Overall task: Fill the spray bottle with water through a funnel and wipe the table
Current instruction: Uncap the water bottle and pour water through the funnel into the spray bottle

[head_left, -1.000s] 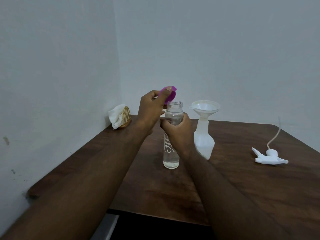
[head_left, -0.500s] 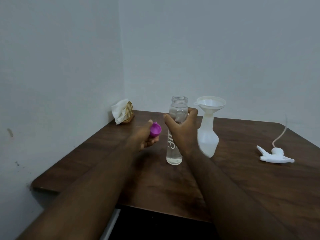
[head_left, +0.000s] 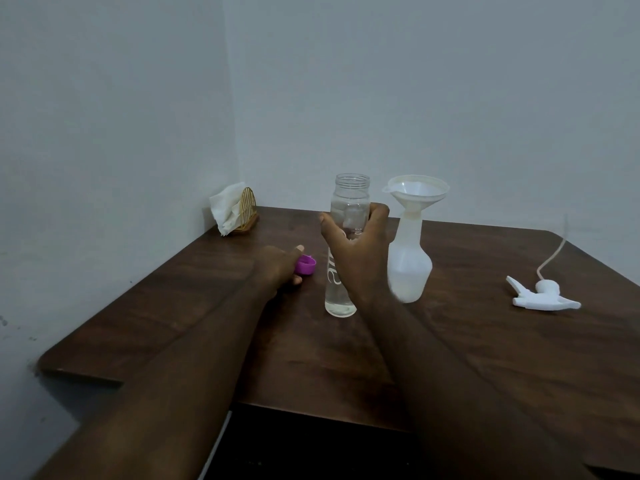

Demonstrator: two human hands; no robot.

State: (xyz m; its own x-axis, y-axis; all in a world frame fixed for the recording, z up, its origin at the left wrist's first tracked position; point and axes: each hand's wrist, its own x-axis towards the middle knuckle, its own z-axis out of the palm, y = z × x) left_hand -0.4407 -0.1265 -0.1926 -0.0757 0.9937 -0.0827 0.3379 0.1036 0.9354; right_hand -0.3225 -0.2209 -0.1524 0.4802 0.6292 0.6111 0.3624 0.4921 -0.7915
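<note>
A clear water bottle [head_left: 341, 292] stands uncapped on the brown table [head_left: 485, 358], and my right hand [head_left: 356, 237] grips its upper body. My left hand [head_left: 282, 266] is low over the table just left of the bottle, pinching the purple cap [head_left: 306, 265]. Right of the water bottle stands the white spray bottle [head_left: 410, 268] with a white funnel [head_left: 417, 192] seated in its neck. The spray head [head_left: 540, 296] with its tube lies on the table at the right.
A small wicker holder with white napkins [head_left: 232, 211] sits in the back left corner against the wall. Walls close in the table at the back and left. The table's front edge runs below my forearms.
My left hand has carried the purple cap down from above the bottle's mouth to the table on the left. My right hand kept its grip on the water bottle.
</note>
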